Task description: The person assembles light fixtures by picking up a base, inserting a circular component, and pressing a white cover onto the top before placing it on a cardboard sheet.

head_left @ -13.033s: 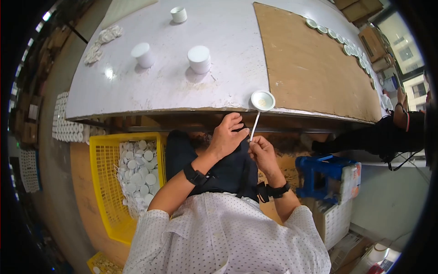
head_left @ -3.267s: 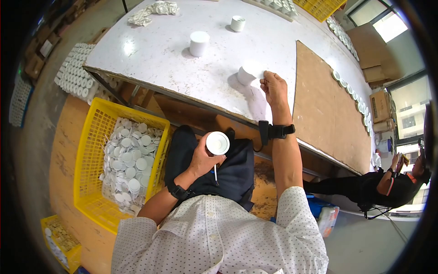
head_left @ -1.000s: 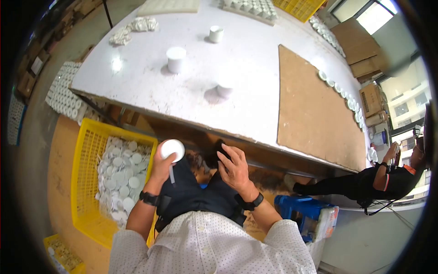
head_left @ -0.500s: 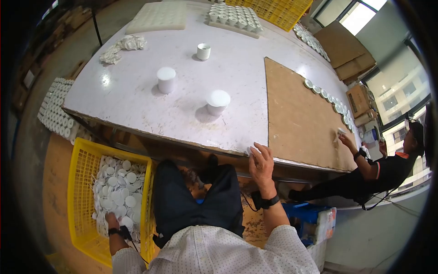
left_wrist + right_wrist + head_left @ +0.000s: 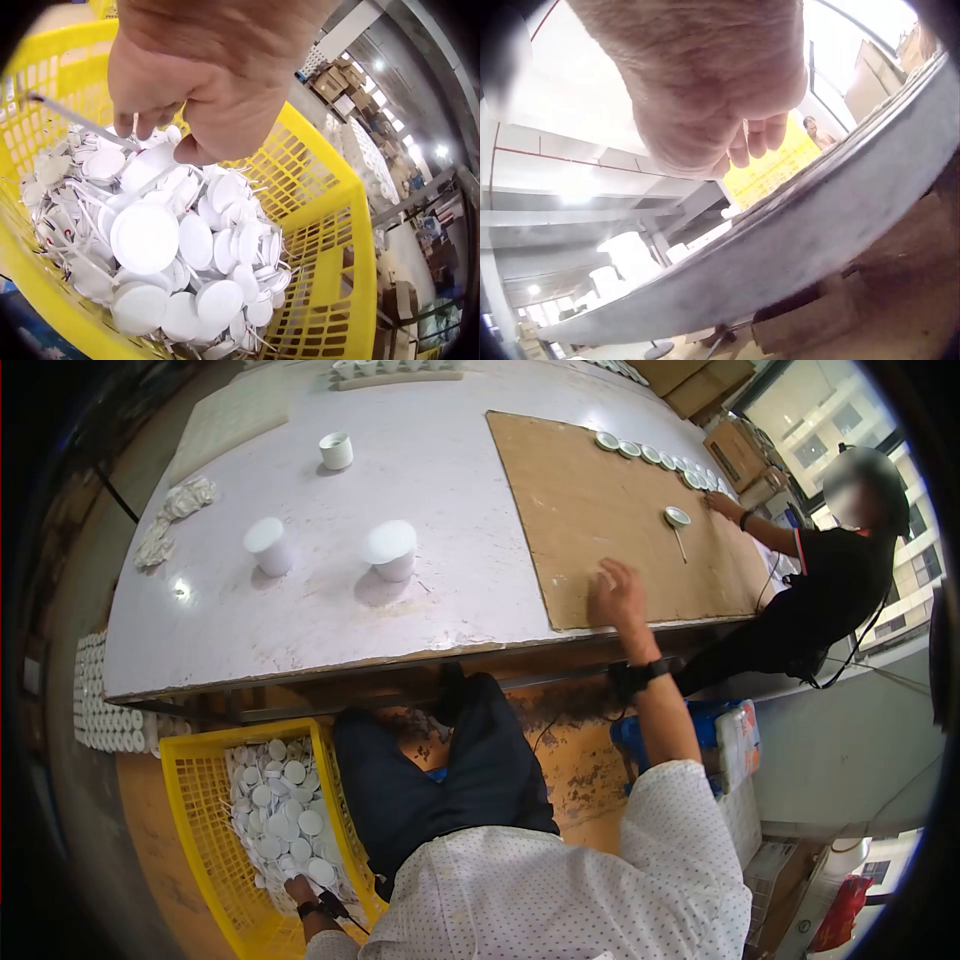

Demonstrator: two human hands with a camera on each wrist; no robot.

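In the head view my left hand (image 5: 298, 890) is down in the yellow basket (image 5: 190, 825) among white discs with thin tails. Its thumb and fingers pinch a white disc (image 5: 146, 171) in the left wrist view, partly hidden behind the hand. My right hand (image 5: 618, 598) hovers over the near part of the brown board (image 5: 590, 510), fingers loosely bent and holding nothing. Beyond it on the board lies a round white piece (image 5: 677, 516) with a thin stick. Two lidded white stacks (image 5: 392, 552) (image 5: 268, 547) stand on the table to the left.
A small white cup (image 5: 336, 452), crumpled cloth (image 5: 175, 515) and pale tray (image 5: 228, 418) are on the white table (image 5: 440, 490). A row of round pieces (image 5: 650, 454) lines the board's far edge. Another person (image 5: 840, 560) reaches over the right side. A blue stool (image 5: 700, 735) stands below.
My left hand has gone from the lap, where it held a white disc, into the basket. My right hand has moved up over the board. The round piece with a stick now lies there.
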